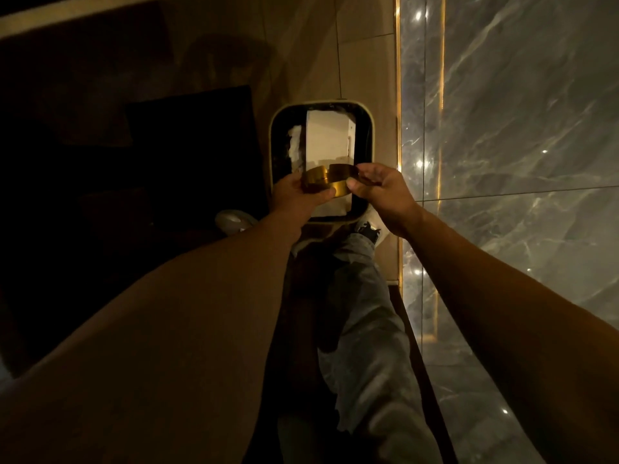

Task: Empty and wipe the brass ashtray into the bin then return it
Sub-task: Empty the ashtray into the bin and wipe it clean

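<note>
The round brass ashtray (330, 179) is held over the open bin (271, 152), tipped so its shiny side wall faces me. My left hand (298, 195) grips its left side and underside. My right hand (382, 192) pinches its right rim between thumb and fingers. The bin is a rounded rectangle with a pale rim and a dark liner. Inside lie a white box (330, 139) and some crumpled white paper (294, 145). The ashtray's inside is hidden from me.
A glossy grey marble wall (519, 162) with lit gold strips runs along the right. Beige floor tiles lie beyond the bin. Dark furniture (187, 145) fills the left. My legs and shoes (368, 229) stand just before the bin.
</note>
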